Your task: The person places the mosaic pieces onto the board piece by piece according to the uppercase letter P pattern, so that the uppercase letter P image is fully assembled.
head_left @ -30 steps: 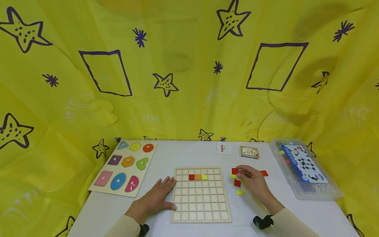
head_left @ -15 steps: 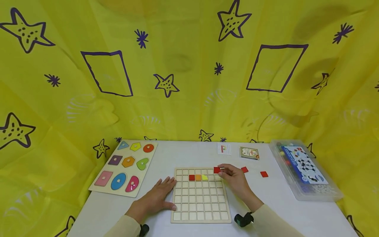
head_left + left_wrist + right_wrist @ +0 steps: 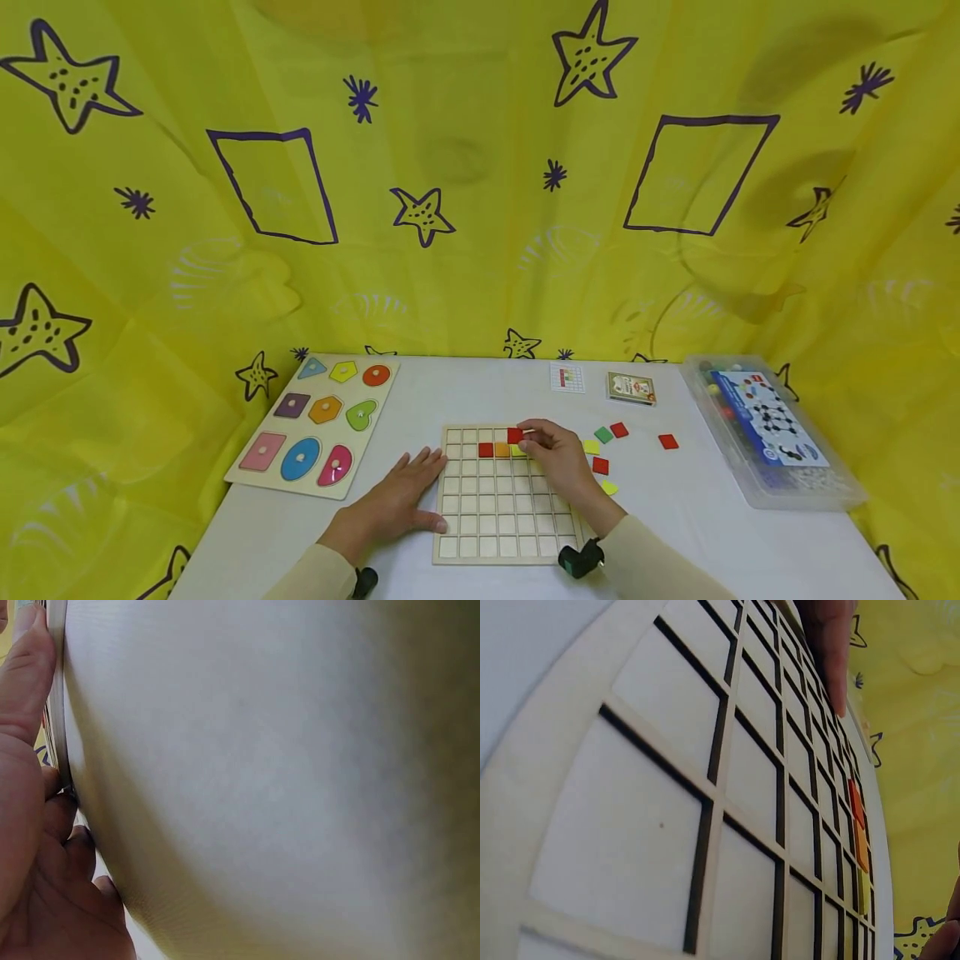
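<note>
From here I count one left hand point(image 3: 393, 502) and one right hand point(image 3: 561, 463), one grid board point(image 3: 487, 504). There are five red pieces point(image 3: 668, 442): one in the board, one in the right hand, three loose. Yellow pieces point(image 3: 609, 487) come to three, one set in, two loose; then one orange piece point(image 3: 502, 450), one green piece point(image 3: 603, 434). One puzzle point(image 3: 352, 390) has nine shapes point(image 3: 300, 459). One card point(image 3: 567, 377), one small box point(image 3: 631, 388), one plastic case point(image 3: 750, 477).

Legible text: none. Card box point(image 3: 631, 388): lettering on upper face, too small to read. Blue-and-white label point(image 3: 772, 417), on or just under the lid of a clear plastic case point(image 3: 810, 500): small red mark near far edge, unreadable; diagram of linked dark dots. White card point(image 3: 567, 377): printed grid, coloured squares.
</note>
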Motion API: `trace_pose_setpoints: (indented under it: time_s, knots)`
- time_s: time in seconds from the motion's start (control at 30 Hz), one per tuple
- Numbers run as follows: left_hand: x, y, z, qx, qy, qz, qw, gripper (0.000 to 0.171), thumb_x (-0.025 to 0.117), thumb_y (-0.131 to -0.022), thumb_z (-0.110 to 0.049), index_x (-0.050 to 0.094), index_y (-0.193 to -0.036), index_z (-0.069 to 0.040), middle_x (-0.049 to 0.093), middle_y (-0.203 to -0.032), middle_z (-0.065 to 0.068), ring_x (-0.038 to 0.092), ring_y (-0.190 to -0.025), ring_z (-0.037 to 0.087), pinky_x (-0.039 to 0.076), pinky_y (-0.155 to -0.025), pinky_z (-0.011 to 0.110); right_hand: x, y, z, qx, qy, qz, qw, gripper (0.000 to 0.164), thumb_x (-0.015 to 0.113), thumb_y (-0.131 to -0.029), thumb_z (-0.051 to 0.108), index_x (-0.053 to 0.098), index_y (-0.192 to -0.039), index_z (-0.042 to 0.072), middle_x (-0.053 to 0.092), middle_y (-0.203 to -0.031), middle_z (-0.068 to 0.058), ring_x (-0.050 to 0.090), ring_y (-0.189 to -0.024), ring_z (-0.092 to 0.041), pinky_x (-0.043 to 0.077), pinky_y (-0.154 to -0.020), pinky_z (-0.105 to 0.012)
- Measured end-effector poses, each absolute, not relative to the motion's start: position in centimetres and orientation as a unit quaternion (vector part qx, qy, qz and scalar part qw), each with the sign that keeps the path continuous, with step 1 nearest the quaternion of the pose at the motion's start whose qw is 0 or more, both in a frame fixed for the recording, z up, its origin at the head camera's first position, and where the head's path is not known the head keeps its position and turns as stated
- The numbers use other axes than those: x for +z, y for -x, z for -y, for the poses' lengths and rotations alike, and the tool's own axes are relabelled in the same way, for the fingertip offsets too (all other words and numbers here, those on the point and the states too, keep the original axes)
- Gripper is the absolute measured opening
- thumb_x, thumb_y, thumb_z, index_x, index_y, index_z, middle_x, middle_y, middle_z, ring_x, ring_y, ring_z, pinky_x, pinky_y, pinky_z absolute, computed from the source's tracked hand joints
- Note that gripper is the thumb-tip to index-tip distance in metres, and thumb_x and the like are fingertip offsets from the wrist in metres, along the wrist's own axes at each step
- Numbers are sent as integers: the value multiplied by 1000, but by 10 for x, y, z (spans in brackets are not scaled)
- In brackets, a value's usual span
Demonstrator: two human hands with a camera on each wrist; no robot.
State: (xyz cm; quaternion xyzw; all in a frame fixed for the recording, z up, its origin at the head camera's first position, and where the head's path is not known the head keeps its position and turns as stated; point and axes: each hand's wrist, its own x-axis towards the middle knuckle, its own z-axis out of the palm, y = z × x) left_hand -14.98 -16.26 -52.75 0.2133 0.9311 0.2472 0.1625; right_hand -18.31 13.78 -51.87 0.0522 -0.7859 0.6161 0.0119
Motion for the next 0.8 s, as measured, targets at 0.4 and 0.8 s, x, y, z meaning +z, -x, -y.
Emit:
trace_pose_setpoints:
  time_s: [0.4, 0.8]
  knots:
    - [-526, 150, 162, 244, -214, -932, 163, 109, 83, -80, -58, 36, -165, -10, 32, -173, 7, 20, -163, 33, 13, -133, 60, -533, 179, -112, 598, -58, 799, 4, 22, 74, -93, -3, 77, -112, 8, 74, -90, -7, 63, -82, -12, 51, -69, -17]
    - [-531, 154, 163, 237, -235, -931, 149, 108, 82, -82, -58, 36, -164, -5, 34, -172, 11, 23, -162, 36, 14, -132, 60, -546, 173, -102, 554, -74, 829, 2, 20, 77, -93, 3, 77, -111, 12, 72, -92, 0, 61, -85, -11, 53, -69, -18]
